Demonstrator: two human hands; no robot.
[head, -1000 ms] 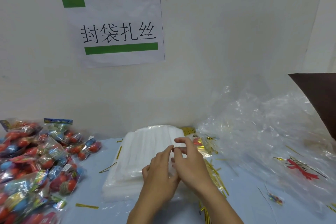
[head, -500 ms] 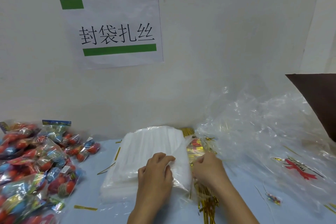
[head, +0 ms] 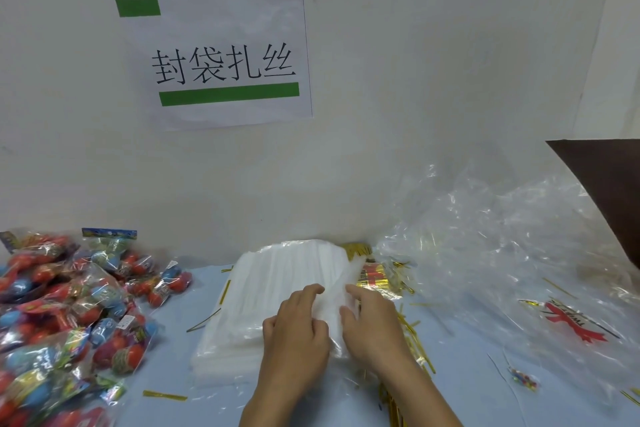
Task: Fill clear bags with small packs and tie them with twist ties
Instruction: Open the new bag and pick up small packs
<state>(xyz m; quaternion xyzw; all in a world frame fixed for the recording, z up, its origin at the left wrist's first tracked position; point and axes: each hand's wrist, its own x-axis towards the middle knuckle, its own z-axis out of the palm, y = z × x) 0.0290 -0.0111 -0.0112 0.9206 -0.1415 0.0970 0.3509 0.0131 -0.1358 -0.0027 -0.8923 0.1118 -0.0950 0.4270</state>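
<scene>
A pale blue counter (head: 214, 371) runs up against a plain off-white wall (head: 433, 80), and on that wall hangs a white paper sign (head: 214, 59) with black characters and two green bars. A dark brown panel (head: 609, 194) cuts in at the far right edge.

Both hands are down at the centre of the counter, on the stack of clear bags (head: 277, 288). The left hand (head: 298, 333) lies palm-down on the stack, fingers bent, tips resting at a raised fold of the top bag. The right hand (head: 375, 329) sits just beside it, thumb and fingers pressed to the same fold from the other side, so the plastic ridge stands up between the two. Whether either grip truly pinches the film or only presses it, I cannot tell. Both forearms come up from the bottom edge, bare.

Well off to the left of the left hand, a heap of small packs (head: 69, 315) in red, blue and yellow spreads across the counter. Just right of the right hand lie gold twist ties (head: 412, 333), with more bundled beyond the stack near the wall, and a loose one (head: 164, 395) lower left of the hands. Further right, a big crumpled mass of clear plastic (head: 502, 253) piles up, with a red printed bow (head: 575, 321) showing on it.
</scene>
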